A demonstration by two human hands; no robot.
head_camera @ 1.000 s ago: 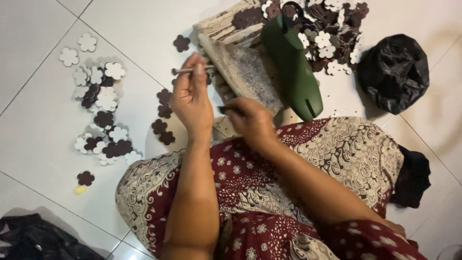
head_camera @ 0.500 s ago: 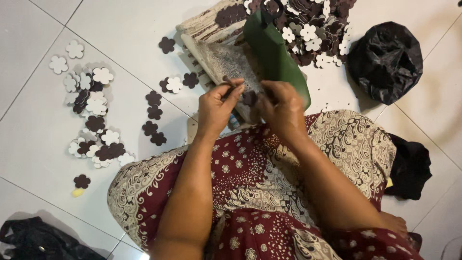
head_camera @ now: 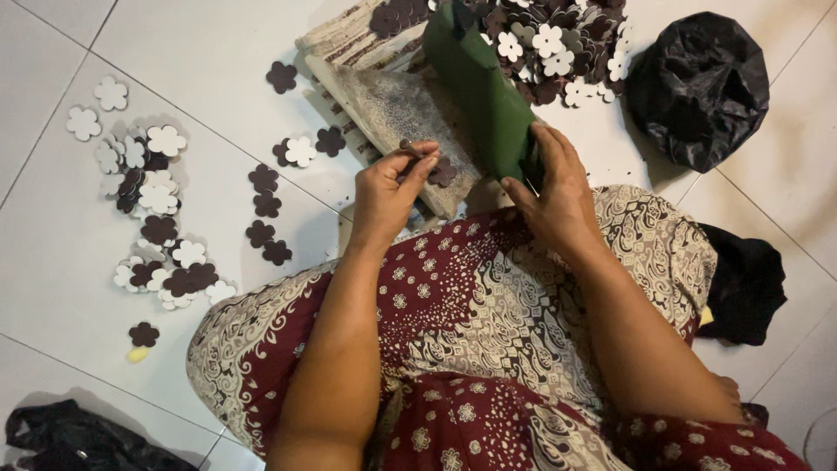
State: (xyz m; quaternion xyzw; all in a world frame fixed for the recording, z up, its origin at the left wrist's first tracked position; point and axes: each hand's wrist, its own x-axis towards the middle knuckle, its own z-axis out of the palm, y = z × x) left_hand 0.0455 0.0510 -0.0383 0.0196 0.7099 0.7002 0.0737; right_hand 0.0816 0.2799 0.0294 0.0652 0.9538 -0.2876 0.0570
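My left hand pinches a small thin dark tool over a worn board that leans against my knee; a dark flower-shaped cutout lies on the board right beside my fingertips. My right hand grips the lower end of a green sheet that slants up across the board. My lap is covered by a maroon and cream patterned cloth.
Several brown and white flower cutouts are scattered on the white floor tiles at left, and a heap of cutouts lies at the top. A black plastic bag sits top right, dark cloth right, another black bag bottom left.
My left hand came back from the board's left edge toward the middle. My right hand moved right and took hold of the green sheet's lower end. The view shifted left.
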